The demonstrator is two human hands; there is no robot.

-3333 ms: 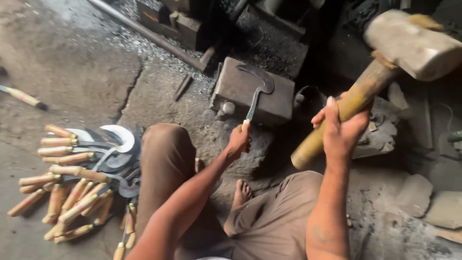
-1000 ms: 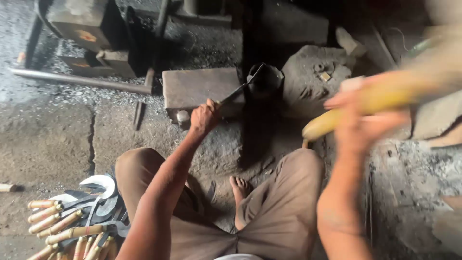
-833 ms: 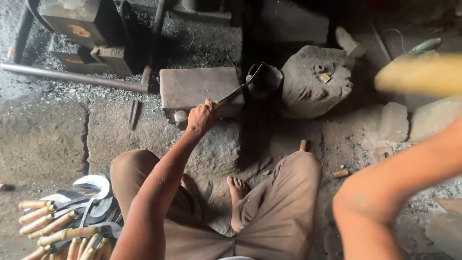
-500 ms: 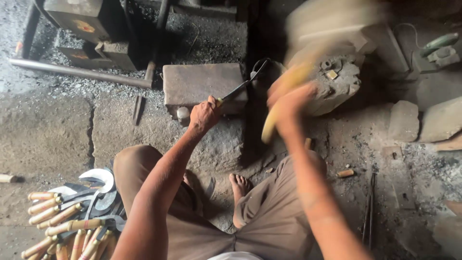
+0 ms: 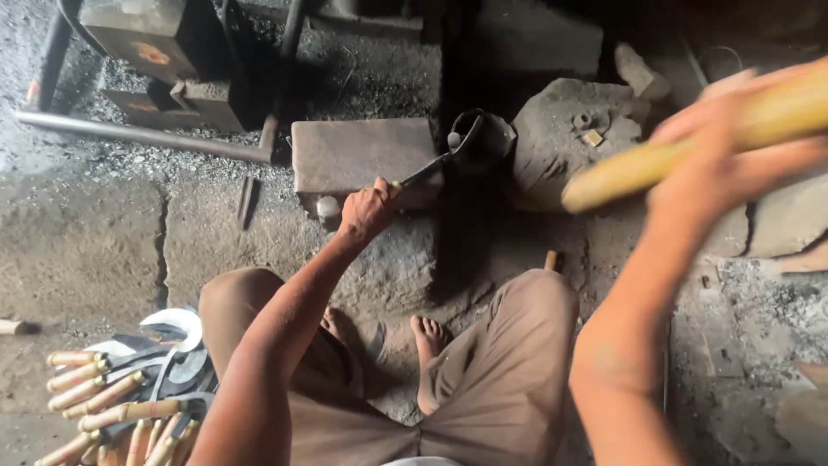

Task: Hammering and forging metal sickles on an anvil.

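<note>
Fingers of the left hand (image 5: 366,211) are curled shut around the wooden grip of a curved sickle blade (image 5: 448,148), the arm stretched forward from above the left knee toward the iron anvil block (image 5: 362,155). The blade's hooked end lies at the anvil block's right edge, over the dark gap beside it. Raised high to the right of the anvil block, the right hand (image 5: 720,147) is blurred by motion, yet its fingers wrap the pale wooden hammer handle (image 5: 690,142), which slants up to the right; the hammer head is out of view. Behind the anvil block, to its left, stands a dark metal box (image 5: 155,43) with a small orange mark on its face. Well below and left of the anvil block, by the left knee, lies a heap of finished sickles (image 5: 129,388) with wooden handles.
</note>
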